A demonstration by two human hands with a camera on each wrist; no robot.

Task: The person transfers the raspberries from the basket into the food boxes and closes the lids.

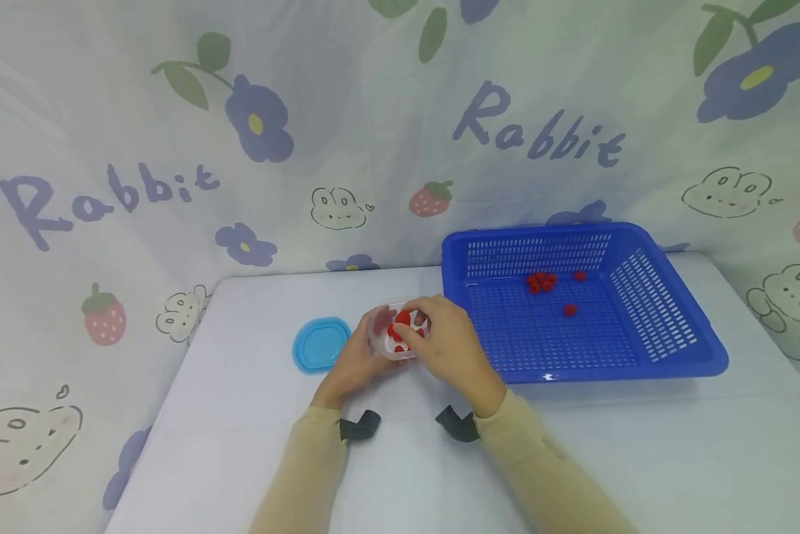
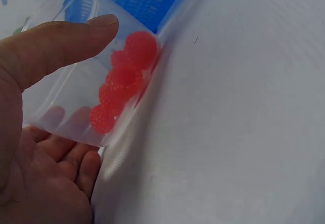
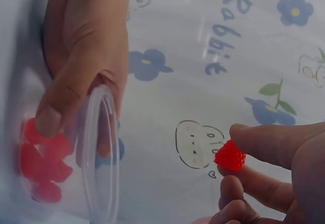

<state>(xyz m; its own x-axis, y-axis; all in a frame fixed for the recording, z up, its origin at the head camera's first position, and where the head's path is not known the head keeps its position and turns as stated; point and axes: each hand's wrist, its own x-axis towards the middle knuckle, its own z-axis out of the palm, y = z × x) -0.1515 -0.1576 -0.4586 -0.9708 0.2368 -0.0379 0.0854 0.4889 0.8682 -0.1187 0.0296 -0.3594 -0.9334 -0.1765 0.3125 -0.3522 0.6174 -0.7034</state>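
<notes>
A clear plastic tub point(image 1: 381, 337) is held in my left hand point(image 1: 354, 365), the thumb on one side and the fingers on the other. Several red raspberries point(image 2: 124, 79) lie together at its bottom, seen through the wall in both wrist views. My right hand point(image 1: 454, 347) pinches a single raspberry point(image 3: 231, 156) between thumb and finger. In the head view that hand is over the tub's mouth; the right wrist view shows the berry apart from the rim.
A blue plastic basket point(image 1: 526, 345) stands at the right with several raspberries point(image 1: 540, 282) in it. Left of my hands, a light blue lid point(image 1: 322, 345) lies on the white table point(image 1: 239, 415). A patterned curtain point(image 1: 373, 133) hangs behind.
</notes>
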